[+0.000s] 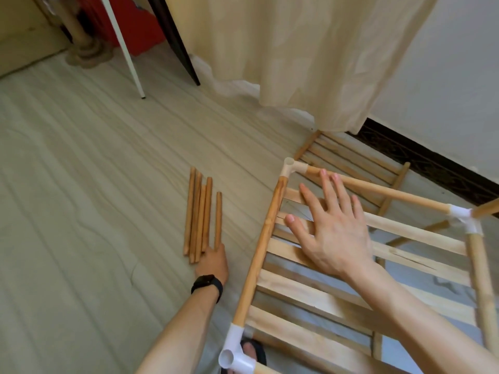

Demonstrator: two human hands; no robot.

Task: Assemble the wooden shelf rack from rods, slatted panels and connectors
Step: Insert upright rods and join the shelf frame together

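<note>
At the far left, a rope-wound post (81,31) and a thin white leg (127,49) are seen on the pale floor (81,184). Five loose wooden rods (201,214) are laid side by side on the floor, left of the rack and well apart from it. The left hand (213,261), with a black wristband (207,286) on the wrist, is placed at the near ends of the rods; its fingers are foreshortened, so it cannot be told whether a rod is gripped or merely touched. To the right, the partly built rack (259,252) is raised off the floor, its frame rods joined at the corners by white connectors (293,168). A slatted panel (421,233) is set within this frame. The right hand (332,230) is held flat over the slats with its fingers straight and spread. A second slatted panel (348,157) is lying on the floor behind the rack, partly covered by a cream curtain (310,49).
</note>
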